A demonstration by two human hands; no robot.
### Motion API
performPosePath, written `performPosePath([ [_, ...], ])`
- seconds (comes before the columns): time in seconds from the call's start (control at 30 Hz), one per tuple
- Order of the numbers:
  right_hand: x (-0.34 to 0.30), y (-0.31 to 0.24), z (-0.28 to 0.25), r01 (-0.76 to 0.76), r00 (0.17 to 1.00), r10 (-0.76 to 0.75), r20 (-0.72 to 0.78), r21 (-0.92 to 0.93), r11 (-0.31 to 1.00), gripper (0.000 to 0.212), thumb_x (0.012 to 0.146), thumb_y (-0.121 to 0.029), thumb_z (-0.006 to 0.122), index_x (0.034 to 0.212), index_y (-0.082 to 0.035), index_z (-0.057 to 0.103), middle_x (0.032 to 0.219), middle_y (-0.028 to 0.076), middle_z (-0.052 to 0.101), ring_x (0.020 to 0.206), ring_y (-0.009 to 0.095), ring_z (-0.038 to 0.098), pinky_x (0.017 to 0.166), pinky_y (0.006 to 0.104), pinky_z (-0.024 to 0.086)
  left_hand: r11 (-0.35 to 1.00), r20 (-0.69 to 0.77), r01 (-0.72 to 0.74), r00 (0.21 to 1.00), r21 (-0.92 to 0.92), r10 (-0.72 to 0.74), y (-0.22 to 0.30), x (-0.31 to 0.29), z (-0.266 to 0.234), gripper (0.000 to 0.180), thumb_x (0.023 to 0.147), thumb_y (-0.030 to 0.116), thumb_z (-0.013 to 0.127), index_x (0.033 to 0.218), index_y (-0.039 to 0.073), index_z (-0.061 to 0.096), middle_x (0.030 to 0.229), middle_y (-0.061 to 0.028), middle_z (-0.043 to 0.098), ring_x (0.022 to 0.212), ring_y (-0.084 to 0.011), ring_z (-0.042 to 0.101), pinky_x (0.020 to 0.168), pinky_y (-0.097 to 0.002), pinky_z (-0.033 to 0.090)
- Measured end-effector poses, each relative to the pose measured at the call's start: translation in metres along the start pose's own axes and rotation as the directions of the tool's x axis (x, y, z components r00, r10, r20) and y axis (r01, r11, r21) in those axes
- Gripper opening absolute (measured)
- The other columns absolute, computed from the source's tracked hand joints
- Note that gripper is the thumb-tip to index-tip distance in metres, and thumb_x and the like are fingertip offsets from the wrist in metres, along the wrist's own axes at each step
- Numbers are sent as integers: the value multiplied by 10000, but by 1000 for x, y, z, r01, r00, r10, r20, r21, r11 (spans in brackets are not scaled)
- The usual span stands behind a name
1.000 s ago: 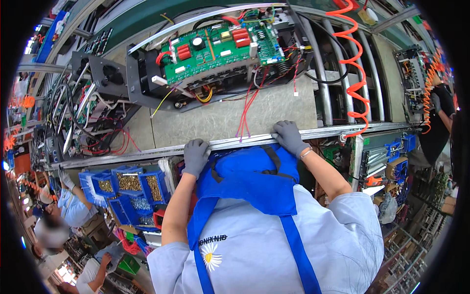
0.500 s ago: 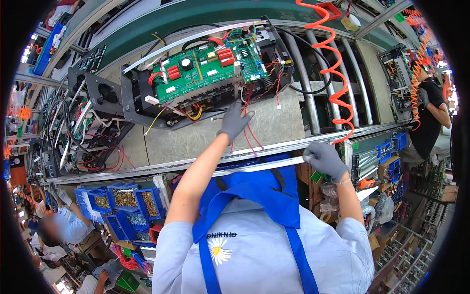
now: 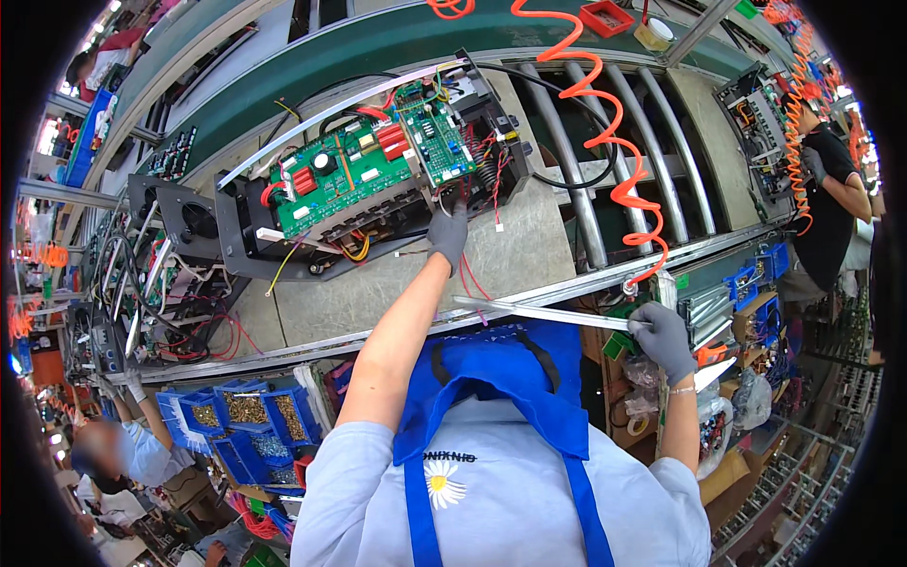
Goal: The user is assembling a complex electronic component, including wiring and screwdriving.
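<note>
My left hand (image 3: 449, 236), in a grey glove, is at the near edge of an electronic unit (image 3: 354, 255) in a dark metal chassis. Its fingers close around thin red wires (image 3: 475, 282) that hang from the unit, their loose ends trailing below the hand; the fingertips are partly hidden. A green circuit board (image 3: 345, 180) with red and black parts lies on top of the unit. My right hand (image 3: 664, 340), also gloved in grey, is closed on one end of a long pale strip (image 3: 557, 315), which points left across the bench's front edge.
A coiled orange air hose (image 3: 614, 142) hangs over metal rollers (image 3: 576, 170) right of the unit. Further units with fans (image 3: 194, 215) stand at left. Blue bins of screws (image 3: 244, 406) sit below the bench. Co-workers (image 3: 822, 198) are at both sides.
My left hand has moved in among the red wires and closed. The right hand has come down and right, swinging the pale strip into a slant. The view has shifted slightly.
</note>
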State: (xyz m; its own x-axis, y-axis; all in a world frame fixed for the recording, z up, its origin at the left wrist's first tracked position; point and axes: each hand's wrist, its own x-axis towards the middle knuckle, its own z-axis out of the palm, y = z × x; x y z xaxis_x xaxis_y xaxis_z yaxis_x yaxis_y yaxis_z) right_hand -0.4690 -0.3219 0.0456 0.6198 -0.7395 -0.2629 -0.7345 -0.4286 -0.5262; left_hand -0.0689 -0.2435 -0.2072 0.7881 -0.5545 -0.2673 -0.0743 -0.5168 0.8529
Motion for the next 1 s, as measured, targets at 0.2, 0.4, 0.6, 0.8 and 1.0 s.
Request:
performPosePath([
  [0.2, 42, -10, 43, 180, 974, -183, 132, 34, 983, 101, 797, -174, 682, 831, -79, 678, 791, 98, 662, 742, 293, 654, 685, 376, 518, 903, 111, -156, 970, -400, 216, 44, -14, 1, 324, 937, 336, 594, 1025, 32, 663, 836, -64, 685, 751, -212, 633, 689, -371, 501],
  [0.4, 65, -31, 91, 347, 906, -354, 230, 74, 935, 139, 798, -236, 676, 838, -103, 682, 837, 88, 684, 801, 295, 667, 719, 388, 526, 954, 507, 224, 857, -201, -94, 82, -57, -89, 387, 949, 424, 594, 941, 43, 662, 637, 2, 543, 514, -101, 490, 497, -301, 436],
  [0.6, 75, -58, 108, 399, 831, -376, 409, 33, 916, 318, 731, -364, 755, 889, -97, 686, 817, 113, 679, 804, 304, 666, 725, 394, 512, 866, 348, -215, 936, 452, 51, 91, -102, -226, 396, 931, 432, 590, 1023, 52, 650, 590, -68, 555, 487, -225, 529, 515, -377, 431],
  [0.8, 93, -95, 66, 519, 734, -483, 478, 64, 852, 321, 752, -360, 746, 900, -77, 707, 793, 124, 676, 741, 320, 658, 681, 405, 509, 390, 319, -543, 801, 744, 506, 69, -135, -268, 373, 934, 323, 567, 1204, 67, 586, 1095, -155, 635, 1019, -307, 591, 836, -385, 465],
  [1.0, 104, -150, -3, 477, 707, -463, 535, 122, 870, 342, 792, -367, 722, 820, -26, 713, 772, 151, 669, 703, 321, 649, 635, 393, 497, 587, 14, 67, 995, -807, -95, 33, -146, -325, 340, 943, 260, 596, 1210, 50, 625, 1233, -73, 627, 1068, -211, 587, 990, -375, 450],
])
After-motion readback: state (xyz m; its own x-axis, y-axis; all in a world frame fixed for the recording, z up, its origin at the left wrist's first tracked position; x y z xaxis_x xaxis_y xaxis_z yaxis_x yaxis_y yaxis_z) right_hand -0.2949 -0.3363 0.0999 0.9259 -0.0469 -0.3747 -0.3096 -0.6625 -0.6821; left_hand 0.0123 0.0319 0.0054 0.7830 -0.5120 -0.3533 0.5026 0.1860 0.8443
